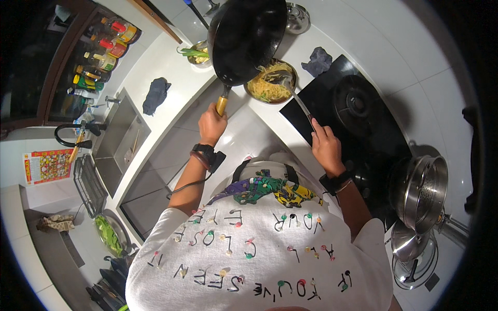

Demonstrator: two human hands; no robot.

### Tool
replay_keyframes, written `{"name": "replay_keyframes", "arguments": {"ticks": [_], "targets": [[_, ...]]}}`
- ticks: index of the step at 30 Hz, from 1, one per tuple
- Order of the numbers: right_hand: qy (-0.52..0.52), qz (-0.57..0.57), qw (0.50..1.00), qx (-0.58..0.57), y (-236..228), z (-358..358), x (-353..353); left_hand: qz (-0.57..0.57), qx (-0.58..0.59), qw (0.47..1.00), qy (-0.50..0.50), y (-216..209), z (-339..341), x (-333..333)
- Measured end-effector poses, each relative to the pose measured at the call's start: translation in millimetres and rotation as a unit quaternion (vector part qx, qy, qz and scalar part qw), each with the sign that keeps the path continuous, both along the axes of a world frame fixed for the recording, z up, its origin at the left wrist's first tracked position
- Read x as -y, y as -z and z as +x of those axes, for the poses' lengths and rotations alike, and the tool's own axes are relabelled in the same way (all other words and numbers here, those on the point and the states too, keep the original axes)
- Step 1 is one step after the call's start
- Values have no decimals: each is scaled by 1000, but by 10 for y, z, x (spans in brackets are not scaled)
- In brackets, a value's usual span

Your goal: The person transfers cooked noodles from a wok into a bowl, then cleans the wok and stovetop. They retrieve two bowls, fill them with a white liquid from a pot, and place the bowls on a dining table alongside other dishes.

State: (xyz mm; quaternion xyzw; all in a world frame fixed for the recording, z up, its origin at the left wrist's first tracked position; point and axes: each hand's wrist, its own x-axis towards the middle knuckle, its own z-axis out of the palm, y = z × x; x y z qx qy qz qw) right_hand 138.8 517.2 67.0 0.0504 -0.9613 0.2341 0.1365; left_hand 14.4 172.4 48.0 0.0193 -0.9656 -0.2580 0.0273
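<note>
My left hand (212, 124) is closed round the wooden handle of a black wok (246, 41). The wok is lifted and tipped, its edge just above a round dish (278, 101) at the counter corner. Noodles (262, 89) with green bits fill that dish. In my right hand (327, 147) is a metal spatula (302, 105) with a dark grip, and its head rests on the noodles beside the wok's edge. Part of the dish is hidden behind the wok.
A black cooktop (358, 129) lies at the right, with a steel steamer pot (430, 192) nearby. Grey cloths (317, 62) lie on the counter, which has a small bowl with scallions (198, 54). At the left are a sink (116, 145) and several bottles (106, 44).
</note>
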Motion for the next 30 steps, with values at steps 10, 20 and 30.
{"name": "replay_keyframes", "arguments": {"ticks": [10,20,30], "targets": [[-63,-449,891,-5,-367,-805,356,88,22,996,-2,-64,-42,-3],[-151,-483,858,89,-283,-899,69,73,-23,996,41,-67,-89,-41],[-67,-208,976,5,-268,-693,-457,57,13,998,4,-161,-199,-109]]}}
